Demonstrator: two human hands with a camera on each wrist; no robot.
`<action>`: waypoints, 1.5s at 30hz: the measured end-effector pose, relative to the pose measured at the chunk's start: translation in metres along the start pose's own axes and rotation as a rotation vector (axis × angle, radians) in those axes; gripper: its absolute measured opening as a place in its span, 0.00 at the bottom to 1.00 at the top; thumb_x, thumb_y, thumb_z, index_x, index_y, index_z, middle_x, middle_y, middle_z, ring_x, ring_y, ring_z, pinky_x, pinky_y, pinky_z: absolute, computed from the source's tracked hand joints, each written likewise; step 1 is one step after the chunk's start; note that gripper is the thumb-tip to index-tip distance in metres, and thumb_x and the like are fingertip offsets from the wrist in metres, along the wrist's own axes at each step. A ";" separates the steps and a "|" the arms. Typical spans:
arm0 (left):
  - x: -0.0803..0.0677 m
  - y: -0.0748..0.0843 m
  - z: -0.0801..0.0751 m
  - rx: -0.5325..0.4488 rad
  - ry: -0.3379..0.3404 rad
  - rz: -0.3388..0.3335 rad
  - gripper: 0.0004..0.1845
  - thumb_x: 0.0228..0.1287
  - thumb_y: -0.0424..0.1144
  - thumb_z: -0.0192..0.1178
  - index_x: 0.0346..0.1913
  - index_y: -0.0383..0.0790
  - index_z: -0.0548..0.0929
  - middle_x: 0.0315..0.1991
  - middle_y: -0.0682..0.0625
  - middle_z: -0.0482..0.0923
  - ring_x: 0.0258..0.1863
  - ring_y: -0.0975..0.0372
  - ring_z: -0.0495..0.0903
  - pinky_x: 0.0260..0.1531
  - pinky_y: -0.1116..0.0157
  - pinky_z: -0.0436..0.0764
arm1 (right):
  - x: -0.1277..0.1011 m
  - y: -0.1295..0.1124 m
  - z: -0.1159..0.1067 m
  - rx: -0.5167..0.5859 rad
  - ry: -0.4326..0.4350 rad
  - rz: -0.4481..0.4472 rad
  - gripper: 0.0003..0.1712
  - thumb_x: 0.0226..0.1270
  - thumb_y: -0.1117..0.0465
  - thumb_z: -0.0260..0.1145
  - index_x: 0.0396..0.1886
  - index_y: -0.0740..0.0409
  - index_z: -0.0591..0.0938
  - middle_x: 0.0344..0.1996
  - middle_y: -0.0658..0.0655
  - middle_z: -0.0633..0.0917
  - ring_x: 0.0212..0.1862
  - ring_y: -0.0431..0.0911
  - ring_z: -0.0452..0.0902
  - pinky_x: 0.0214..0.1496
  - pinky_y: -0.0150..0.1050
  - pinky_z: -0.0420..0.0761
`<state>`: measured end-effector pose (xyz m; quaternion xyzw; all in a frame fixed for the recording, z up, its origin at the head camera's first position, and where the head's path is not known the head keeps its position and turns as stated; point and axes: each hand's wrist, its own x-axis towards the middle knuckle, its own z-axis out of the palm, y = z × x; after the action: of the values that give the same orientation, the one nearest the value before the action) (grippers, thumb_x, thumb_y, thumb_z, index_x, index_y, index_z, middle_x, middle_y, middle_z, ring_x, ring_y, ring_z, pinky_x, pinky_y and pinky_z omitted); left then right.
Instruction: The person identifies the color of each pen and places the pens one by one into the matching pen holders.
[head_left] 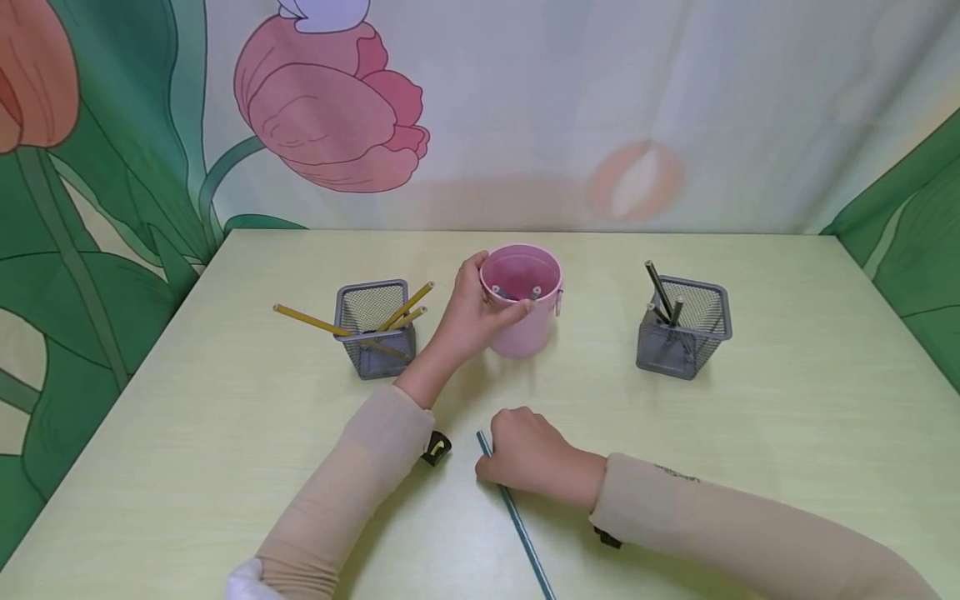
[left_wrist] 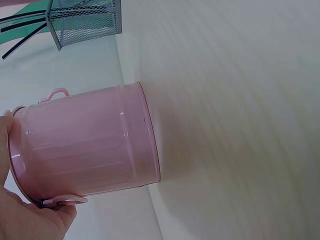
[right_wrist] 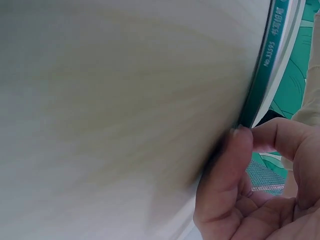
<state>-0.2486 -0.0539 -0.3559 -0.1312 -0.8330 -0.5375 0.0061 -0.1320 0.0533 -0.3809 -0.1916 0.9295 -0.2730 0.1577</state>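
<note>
A: What's the setting?

B: A pale yellow-green table point(head_left: 225, 433) inside a cloth booth; the backdrop point(head_left: 330, 108) is printed with pink tulips and green leaves.

A: Start with what's nearest.

B: A green pencil point(head_left: 525, 533) lies flat on the table at the near edge, running from the near side up under the right hand point(head_left: 534, 458); that hand sits knuckles-up over the pencil's far end, fingers curled; the right wrist view shows the thumb tip pressed against the pencil where it lies on the table, with the other fingers bent behind; whether they also touch it, I cannot tell. Both forearms wear beige sleeves.

A: And the other hand?

B: Farther in, the left hand point(head_left: 468, 317) grips a pink tin bucket point(head_left: 522, 300) standing upright at the middle of the table; the fingers wrap its left side and the thumb lies over the rim; two grey pencil ends show inside.

A: Anything either side of it?

B: Left of the bucket, well apart, a grey mesh cup point(head_left: 372, 327) holds yellow pencils point(head_left: 405, 307) leaning out; right, at about the same depth, a second mesh cup point(head_left: 682, 327) holds dark pencils point(head_left: 660, 287); both cups stand upright.
</note>
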 end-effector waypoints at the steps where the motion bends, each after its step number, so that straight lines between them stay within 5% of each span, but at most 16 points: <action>1: 0.000 0.000 0.000 0.001 0.001 0.000 0.48 0.54 0.39 0.69 0.71 0.31 0.49 0.66 0.37 0.58 0.65 0.51 0.65 0.67 0.57 0.64 | 0.000 0.000 0.000 0.003 0.000 -0.004 0.26 0.46 0.66 0.64 0.03 0.50 0.57 0.07 0.43 0.52 0.13 0.38 0.48 0.15 0.30 0.52; 17: -0.002 -0.001 -0.001 -0.003 -0.001 -0.019 0.48 0.55 0.39 0.69 0.71 0.32 0.49 0.67 0.38 0.58 0.66 0.51 0.64 0.67 0.57 0.65 | -0.013 -0.002 -0.011 0.045 -0.003 -0.050 0.26 0.44 0.67 0.61 0.02 0.49 0.56 0.08 0.42 0.49 0.13 0.36 0.42 0.15 0.29 0.50; 39: 0.001 0.001 0.000 -0.005 0.005 -0.010 0.48 0.55 0.37 0.68 0.71 0.31 0.49 0.66 0.37 0.58 0.66 0.51 0.64 0.66 0.57 0.65 | -0.034 -0.007 -0.046 0.000 0.158 -0.096 0.10 0.43 0.66 0.60 0.11 0.54 0.69 0.09 0.44 0.65 0.16 0.37 0.60 0.19 0.29 0.60; 45: 0.000 0.001 0.000 -0.011 0.006 -0.017 0.47 0.55 0.37 0.68 0.71 0.32 0.49 0.66 0.38 0.58 0.66 0.51 0.64 0.67 0.57 0.65 | -0.040 -0.006 -0.058 0.025 0.146 -0.108 0.09 0.46 0.66 0.60 0.14 0.54 0.69 0.10 0.44 0.66 0.16 0.37 0.61 0.19 0.29 0.60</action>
<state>-0.2488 -0.0533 -0.3552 -0.1227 -0.8311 -0.5424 0.0034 -0.1184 0.0918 -0.3237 -0.2190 0.9234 -0.3057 0.0770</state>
